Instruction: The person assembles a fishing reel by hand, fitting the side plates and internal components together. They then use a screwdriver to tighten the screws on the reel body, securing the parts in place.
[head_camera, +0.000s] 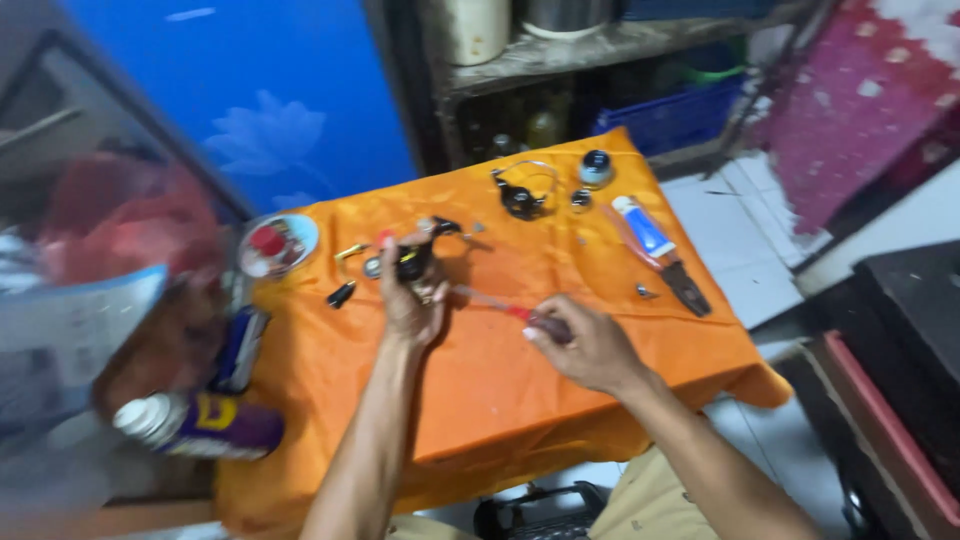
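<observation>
At the far left, beside the table (600, 400) at about nine o'clock, one spray can (195, 425) with a white cap and purple-and-yellow body lay on its side, and above it stood one flat blue packet (240, 348). On the orange cloth at ten o'clock sat one round dish (278, 244) holding small red and white bits, too blurred to count. Just right of it lay one small black part (341, 294) and one small gold-coloured part (350, 251).

The left hand (412, 300) was raised over the middle of the cloth, its grip closed around one small black mechanism (415, 258), held upright near the centre of the table, with one bright metal piece at its lower edge. The right hand (585, 345), at about four o'clock from the left one, held one screwdriver (510, 310) with a red-and-dark handle in a closed grip; its thin shaft ran toward ten o'clock and its tip met the underside of the mechanism.

At twelve o'clock on the cloth lay one black part with a wire bail (522, 195), and just right of it two round parts: a larger knob (596, 166) and a smaller ring (581, 199). At two o'clock lay one blue-and-white tube (642, 226), touching one dark-handled tool (684, 282) that pointed toward five o'clock. One tiny metal piece (645, 292) lay just left of that tool. Past the table's far edge stood one shelf (600, 45).
</observation>
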